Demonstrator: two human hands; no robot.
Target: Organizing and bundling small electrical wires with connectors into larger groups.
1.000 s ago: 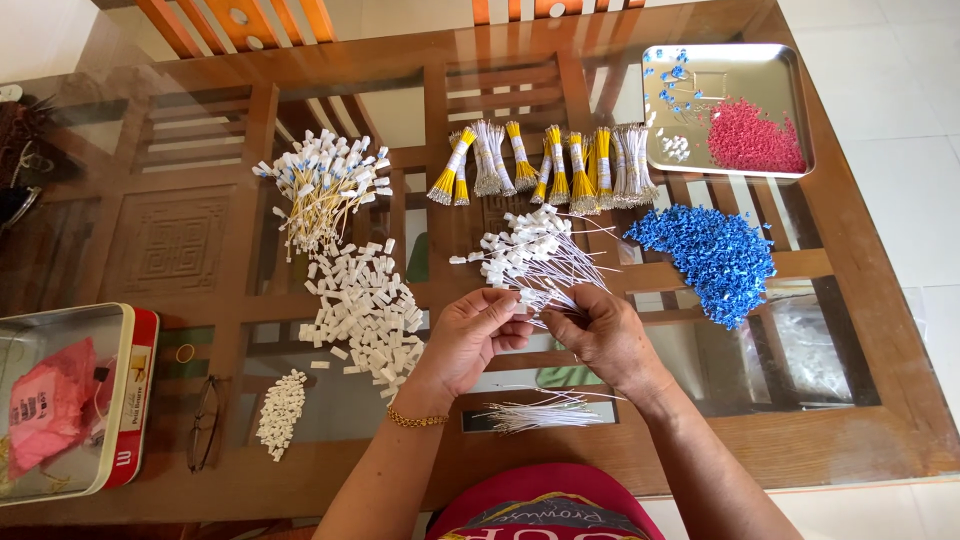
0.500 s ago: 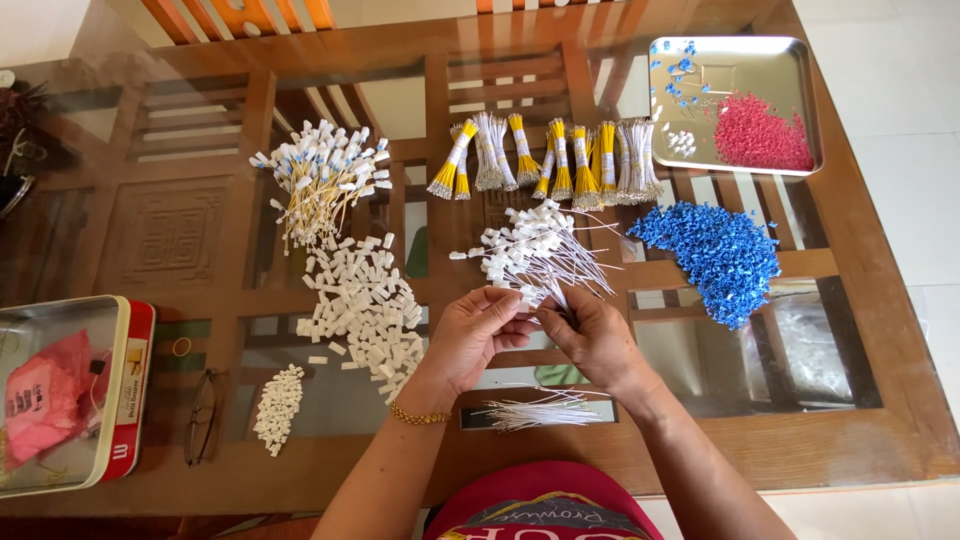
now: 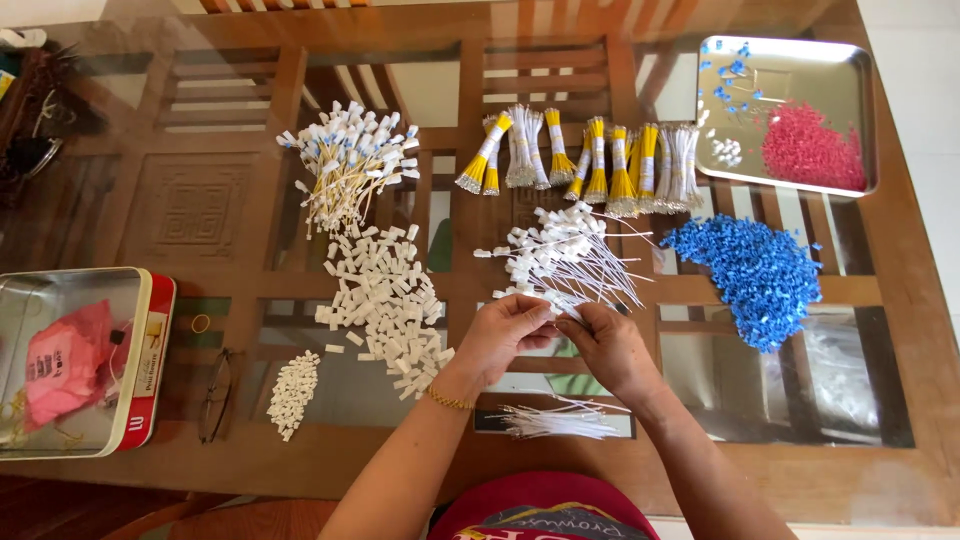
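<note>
1. Fingertips [image 3: 543, 312] of both hands pinched together on one small white tag piece [image 3: 556, 305], just at the near edge of the loose pile of white-tipped wires [image 3: 560, 258].
2. Left hand [image 3: 505, 335] closed on the piece from the left; right hand [image 3: 605, 345] closed on it from the right; thumbs nearly touching.
3. Probably a thin wire held with the tag too; too small to confirm.
4. All else placed relative to that wire pile:
   - Left of it: spread of loose white tags [image 3: 385, 300]; further left and nearer the body, a smaller heap of white tags [image 3: 290, 392].
   - Far-left of it: bunch of wires with white and blue tips [image 3: 348, 160].
   - Beyond it: row of wire bundles banded in yellow [image 3: 590, 155].
   - Right of it: heap of blue beads [image 3: 750, 275].
   - Far-right beyond it: metal tray [image 3: 790, 55] with a red bead heap [image 3: 808, 150] and a few scattered blue ones.
   - Nearer the body, below the hands: small bundle of bare white wires [image 3: 555, 420].
   - Well apart at left: open tin box [image 3: 150, 360] with pink packet inside; eyeglasses [image 3: 215, 395] just beside the tin.
5. Gold bracelet [image 3: 450, 400] on left wrist.
6. Everything on a glass-topped wooden table [image 3: 900, 300].
</note>
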